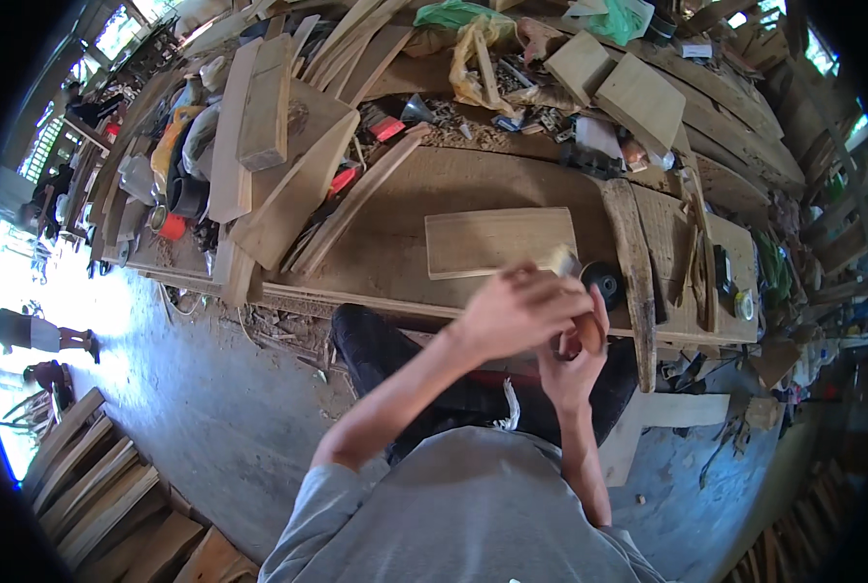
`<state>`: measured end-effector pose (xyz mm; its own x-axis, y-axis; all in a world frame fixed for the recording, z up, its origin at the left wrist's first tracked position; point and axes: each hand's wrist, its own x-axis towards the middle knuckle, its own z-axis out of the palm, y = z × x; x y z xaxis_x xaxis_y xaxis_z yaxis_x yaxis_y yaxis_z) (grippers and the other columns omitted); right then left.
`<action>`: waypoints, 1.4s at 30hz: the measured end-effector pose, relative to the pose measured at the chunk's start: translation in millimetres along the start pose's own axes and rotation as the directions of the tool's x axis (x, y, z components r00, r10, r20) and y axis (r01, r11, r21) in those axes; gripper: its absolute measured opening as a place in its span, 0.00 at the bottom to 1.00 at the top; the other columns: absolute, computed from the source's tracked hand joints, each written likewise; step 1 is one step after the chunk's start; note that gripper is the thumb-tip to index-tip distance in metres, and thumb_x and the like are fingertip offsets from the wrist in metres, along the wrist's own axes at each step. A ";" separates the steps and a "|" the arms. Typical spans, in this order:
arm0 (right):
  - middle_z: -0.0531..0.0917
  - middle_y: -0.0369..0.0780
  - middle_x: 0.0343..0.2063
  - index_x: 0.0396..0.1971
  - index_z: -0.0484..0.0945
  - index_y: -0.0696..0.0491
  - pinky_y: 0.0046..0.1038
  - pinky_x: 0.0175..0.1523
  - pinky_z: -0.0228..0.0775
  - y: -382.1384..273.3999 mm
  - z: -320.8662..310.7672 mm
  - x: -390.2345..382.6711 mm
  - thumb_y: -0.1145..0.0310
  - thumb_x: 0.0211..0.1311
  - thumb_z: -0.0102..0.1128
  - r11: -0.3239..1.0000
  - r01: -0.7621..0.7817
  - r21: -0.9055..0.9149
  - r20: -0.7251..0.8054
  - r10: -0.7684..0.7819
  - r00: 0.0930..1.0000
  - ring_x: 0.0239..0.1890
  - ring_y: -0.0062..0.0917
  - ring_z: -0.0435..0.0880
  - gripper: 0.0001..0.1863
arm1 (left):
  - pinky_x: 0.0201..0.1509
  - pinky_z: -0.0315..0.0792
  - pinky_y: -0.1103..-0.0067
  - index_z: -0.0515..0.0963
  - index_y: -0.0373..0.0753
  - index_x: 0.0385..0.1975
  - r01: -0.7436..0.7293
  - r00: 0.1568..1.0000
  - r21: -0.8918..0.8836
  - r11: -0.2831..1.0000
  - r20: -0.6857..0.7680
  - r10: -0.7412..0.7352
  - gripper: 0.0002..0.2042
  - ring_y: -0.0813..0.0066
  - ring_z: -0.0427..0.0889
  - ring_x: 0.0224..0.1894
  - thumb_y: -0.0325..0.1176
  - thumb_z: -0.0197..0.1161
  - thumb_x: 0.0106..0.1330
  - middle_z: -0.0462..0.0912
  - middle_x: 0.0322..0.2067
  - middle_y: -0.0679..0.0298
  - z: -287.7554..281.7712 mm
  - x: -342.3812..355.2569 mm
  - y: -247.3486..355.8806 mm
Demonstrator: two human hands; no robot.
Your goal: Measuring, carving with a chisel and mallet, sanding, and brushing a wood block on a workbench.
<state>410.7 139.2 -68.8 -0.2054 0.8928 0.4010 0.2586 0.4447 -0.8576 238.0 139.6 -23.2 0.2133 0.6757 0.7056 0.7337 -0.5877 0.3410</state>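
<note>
Both my hands meet above the bench's front edge. My left hand [523, 306] has its fingers curled in over my right hand and is slightly blurred. My right hand [572, 367] is closed, thumb up, around a small brown curved piece [590, 333], whose kind I cannot make out. Just beyond my left fingers shows a pale, light-coloured object [558, 259], partly hidden; whether I hold it is unclear. A flat rectangular wooden board [492, 241] lies on the bench behind my hands. Right of them sits a black round disc-like thing [602, 284].
The wooden workbench [376, 248] carries a long rough stick [633, 277] at right, crossing its front edge. Stacked planks [264, 107] lean at left. Wood blocks [640, 97], bags and scraps crowd the back. A tape roll [743, 304] sits at the right end. A person [35, 330] stands far left.
</note>
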 end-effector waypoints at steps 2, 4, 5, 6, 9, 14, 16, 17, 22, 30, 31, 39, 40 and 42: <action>0.87 0.46 0.53 0.64 0.77 0.61 0.30 0.49 0.78 4.1 -0.9 19.8 0.77 0.66 0.69 0.925 0.317 -0.210 0.040 -0.316 0.948 0.46 0.31 0.87 0.26 | 0.56 0.75 0.70 0.86 0.52 0.49 0.011 1.000 -0.034 0.999 -0.016 -0.012 0.19 0.72 0.86 0.50 0.41 0.78 0.56 0.86 0.50 0.72 9.6 -10.4 12.2; 0.87 0.47 0.53 0.61 0.79 0.61 0.29 0.47 0.78 19.3 -8.8 34.2 0.77 0.69 0.65 0.862 0.413 -0.292 0.134 -0.391 0.911 0.45 0.31 0.87 0.21 | 0.58 0.74 0.69 0.86 0.51 0.50 0.027 0.999 -0.039 0.999 -0.020 -0.028 0.21 0.71 0.85 0.54 0.43 0.79 0.56 0.85 0.53 0.70 6.5 -20.0 5.4; 0.87 0.47 0.54 0.58 0.81 0.62 0.29 0.45 0.76 22.3 -9.8 43.9 0.77 0.72 0.62 0.894 0.378 -0.242 0.085 -0.369 0.926 0.44 0.31 0.87 0.16 | 0.62 0.71 0.65 0.85 0.50 0.54 0.129 0.990 -0.009 0.992 -0.049 -0.129 0.26 0.67 0.81 0.59 0.48 0.81 0.54 0.82 0.58 0.67 -1.6 -26.9 -1.7; 0.86 0.47 0.54 0.55 0.82 0.62 0.29 0.44 0.75 24.3 -10.1 50.2 0.76 0.76 0.59 0.921 0.341 -0.190 0.037 -0.341 0.939 0.42 0.30 0.86 0.13 | 0.66 0.68 0.61 0.83 0.48 0.58 0.231 0.970 0.016 0.973 -0.079 -0.230 0.32 0.62 0.78 0.64 0.52 0.82 0.53 0.79 0.64 0.64 -9.6 -34.7 -10.4; 0.85 0.46 0.57 0.61 0.79 0.64 0.26 0.49 0.79 17.9 -7.3 74.4 0.71 0.82 0.54 0.964 0.189 -0.186 0.006 -0.192 0.981 0.47 0.29 0.88 0.16 | 0.75 0.58 0.52 0.71 0.46 0.71 0.496 0.867 0.178 0.850 -0.057 -0.494 0.53 0.52 0.66 0.74 0.64 0.84 0.42 0.71 0.72 0.61 -32.3 -65.4 -59.6; 0.89 0.44 0.49 0.54 0.85 0.57 0.28 0.37 0.81 -10.8 76.6 81.9 0.66 0.78 0.62 0.986 0.164 0.035 0.267 -0.168 0.949 0.37 0.26 0.91 0.13 | 0.78 0.56 0.51 0.65 0.45 0.76 0.589 0.802 0.194 0.784 -0.017 -0.598 0.62 0.51 0.64 0.79 0.65 0.86 0.37 0.72 0.72 0.55 -40.4 -123.2 -118.5; 0.90 0.45 0.41 0.52 0.86 0.54 0.32 0.38 0.83 -7.9 101.9 81.4 0.64 0.76 0.65 0.978 0.189 -0.090 0.403 -0.138 0.905 0.33 0.28 0.92 0.12 | 0.77 0.60 0.54 0.65 0.45 0.76 0.550 0.831 0.195 0.812 -0.035 -0.555 0.60 0.53 0.72 0.74 0.60 0.88 0.39 0.76 0.69 0.55 -39.9 -123.3 -131.3; 0.91 0.45 0.38 0.51 0.86 0.53 0.33 0.39 0.83 -3.7 109.7 79.0 0.64 0.75 0.66 0.980 0.178 -0.085 0.428 -0.125 0.895 0.31 0.29 0.91 0.12 | 0.77 0.61 0.58 0.65 0.43 0.76 0.533 0.841 0.216 0.818 -0.028 -0.540 0.60 0.53 0.72 0.74 0.57 0.88 0.39 0.76 0.69 0.55 -39.7 -121.0 -132.7; 0.90 0.45 0.37 0.49 0.86 0.53 0.34 0.41 0.84 41.2 64.4 112.5 0.63 0.77 0.64 0.956 0.096 -0.277 0.285 -0.014 0.958 0.34 0.33 0.92 0.11 | 0.78 0.61 0.58 0.64 0.35 0.75 0.601 0.791 0.226 0.767 -0.029 -0.611 0.60 0.52 0.78 0.68 0.58 0.87 0.42 0.82 0.63 0.49 -35.6 -120.2 -119.1; 0.88 0.43 0.46 0.48 0.86 0.52 0.39 0.40 0.85 32.9 49.8 141.6 0.61 0.78 0.58 0.639 0.191 -0.745 0.312 0.081 0.946 0.34 0.35 0.91 0.13 | 0.79 0.61 0.60 0.68 0.35 0.73 0.639 0.754 0.229 0.734 0.005 -0.657 0.56 0.56 0.78 0.69 0.59 0.85 0.44 0.82 0.64 0.48 -34.8 -111.5 -110.1; 0.88 0.44 0.46 0.47 0.86 0.52 0.40 0.40 0.85 14.2 69.5 129.3 0.61 0.77 0.59 0.688 0.327 -0.649 0.413 -0.042 0.910 0.33 0.37 0.91 0.12 | 0.79 0.60 0.60 0.69 0.36 0.73 0.674 0.721 0.237 0.700 -0.001 -0.693 0.55 0.57 0.78 0.69 0.59 0.85 0.45 0.81 0.65 0.49 -36.1 -116.8 -109.6; 0.89 0.44 0.39 0.44 0.87 0.54 0.40 0.40 0.85 -11.7 155.9 102.2 0.57 0.77 0.60 0.859 0.385 -0.338 0.643 -0.088 0.760 0.32 0.39 0.91 0.15 | 0.78 0.64 0.60 0.70 0.37 0.73 0.618 0.777 0.225 0.753 -0.026 -0.629 0.56 0.54 0.78 0.69 0.59 0.85 0.43 0.79 0.68 0.53 -28.1 -135.2 -133.3; 0.89 0.44 0.40 0.45 0.87 0.54 0.39 0.41 0.85 2.9 143.8 111.4 0.57 0.77 0.61 0.926 0.269 -0.263 0.582 -0.070 0.810 0.33 0.38 0.91 0.16 | 0.77 0.65 0.60 0.70 0.37 0.73 0.646 0.757 0.191 0.739 -0.038 -0.652 0.56 0.53 0.78 0.69 0.59 0.86 0.42 0.80 0.67 0.52 -28.3 -122.1 -124.3; 0.91 0.43 0.41 0.47 0.87 0.53 0.39 0.41 0.84 19.6 120.1 131.7 0.56 0.77 0.62 0.971 0.126 -0.203 0.486 -0.012 0.874 0.34 0.36 0.92 0.16 | 0.77 0.65 0.60 0.69 0.36 0.73 0.677 0.723 0.198 0.709 -0.002 -0.691 0.58 0.51 0.78 0.69 0.62 0.86 0.41 0.81 0.66 0.52 -35.9 -113.8 -116.3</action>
<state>275.3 256.8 -71.5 -0.6413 0.7398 0.2038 0.4168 0.5588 -0.7169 105.2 115.1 -120.9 -0.3537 0.8938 0.2759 0.7919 0.1291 0.5968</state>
